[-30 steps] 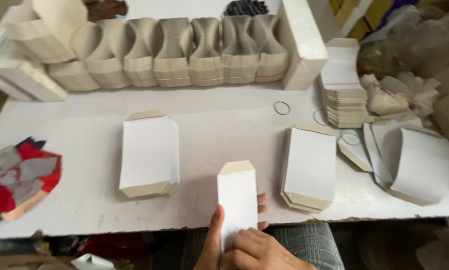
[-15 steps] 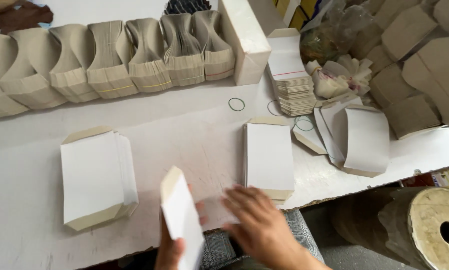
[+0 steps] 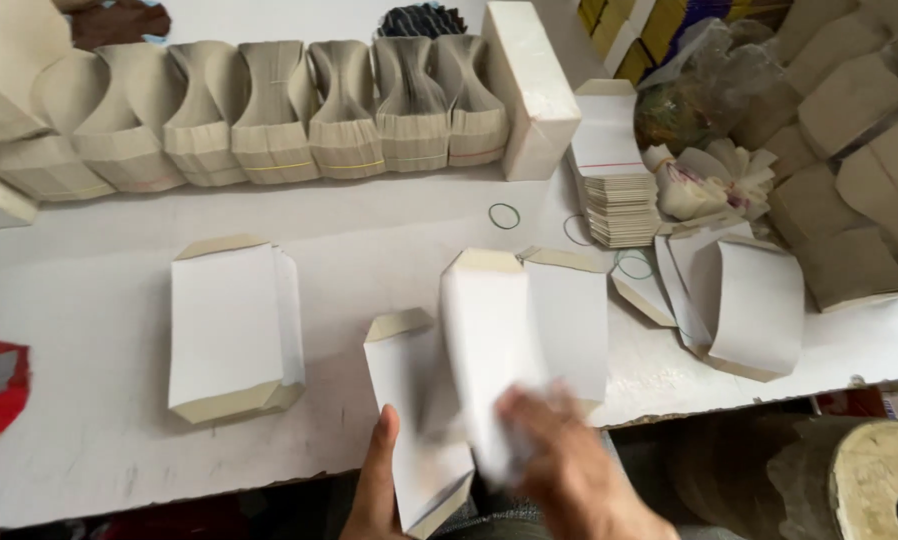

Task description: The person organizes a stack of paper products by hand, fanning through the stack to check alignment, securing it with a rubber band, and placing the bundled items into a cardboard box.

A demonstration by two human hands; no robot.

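White worktable (image 3: 89, 470), scuffed, crowded with paper goods. Landmark: the flat stack of white paper bags (image 3: 231, 335) lying left of centre on the table.

Your left hand (image 3: 374, 485) is right of that stack, at the near table edge, thumb up along the side of a small handful of white bags (image 3: 414, 440); it is closed on them, gripping from below. Your right hand (image 3: 559, 465) is further right again, blurred by motion, pinching one single white bag (image 3: 489, 350) that stands tilted above the handful. It looks closed on it, but the fingers are too smeared to read exactly.

Behind that single bag, right of the landmark stack, a second flat stack (image 3: 574, 320) lies on the table. Far side of the landmark stack: a row of banded bundles (image 3: 269, 120), pinched at the waist, ending at a white block (image 3: 529, 85). Loose rubber bands (image 3: 504, 216) lie between the row and the second stack. A curled sheaf (image 3: 754, 305) sits well right.

Judgement: to do this well, keep your left grip firm so the handful stays squared, peel one bag only, and lay it edge-aligned on a stack rather than dropping it skewed.
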